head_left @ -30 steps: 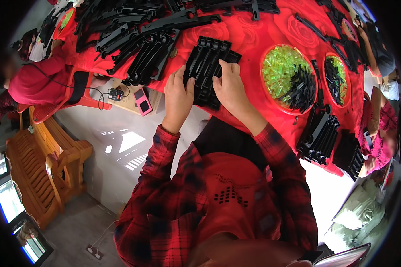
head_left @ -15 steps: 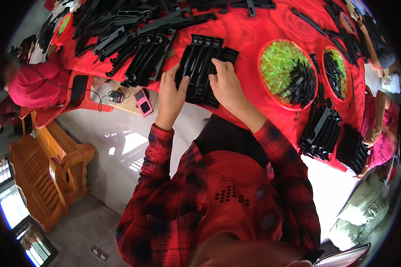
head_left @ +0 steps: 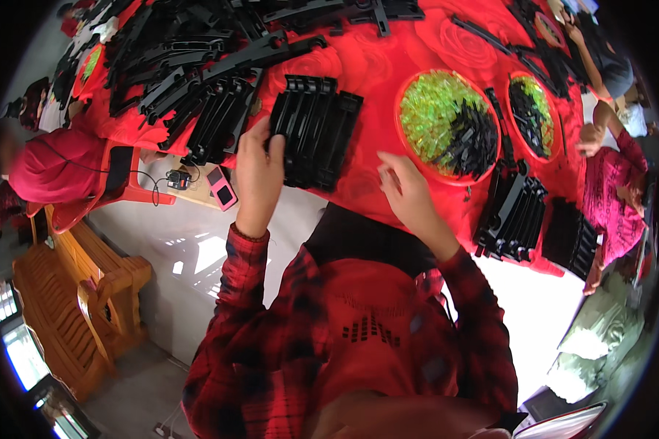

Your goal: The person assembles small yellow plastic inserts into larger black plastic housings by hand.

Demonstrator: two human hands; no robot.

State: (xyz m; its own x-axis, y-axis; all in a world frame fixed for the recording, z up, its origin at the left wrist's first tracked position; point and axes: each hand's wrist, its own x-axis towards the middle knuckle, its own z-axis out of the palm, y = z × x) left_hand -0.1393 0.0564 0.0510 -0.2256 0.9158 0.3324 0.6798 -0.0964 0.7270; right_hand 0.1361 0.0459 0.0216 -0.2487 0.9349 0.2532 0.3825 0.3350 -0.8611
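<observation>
Black plastic parts, long and slim, are lying side by side in a flat stack (head_left: 315, 135) at the upper centre of the frame, resting on the near edge of a desk (head_left: 377, 99) spread with red rose-patterned cloth. I am keeping my left hand (head_left: 258, 175) at the left edge of that stack, thumb and fingertips standing a narrow gap apart, and I cannot tell from this view whether the left grip is closing on a part or only touching it. My right hand (head_left: 411, 196) is hovering right of centre, blurred, its grip loosely parted and holding nothing that I am seeing, well apart from the stack. Beyond it, at the upper right, a large red basin (head_left: 452, 180) is holding clear yellow-green pieces and small black ones, and a second basin (head_left: 556, 139) is sitting just beside it with a similar mix. Below these, towards the right, a row of black parts (head_left: 516, 216) is lying near the edge of the cloth. At the upper left a tangled heap of black parts (head_left: 187, 47) is spreading, and a slanting row of black strips (head_left: 223, 121) is resting between it and my left hand.
</observation>
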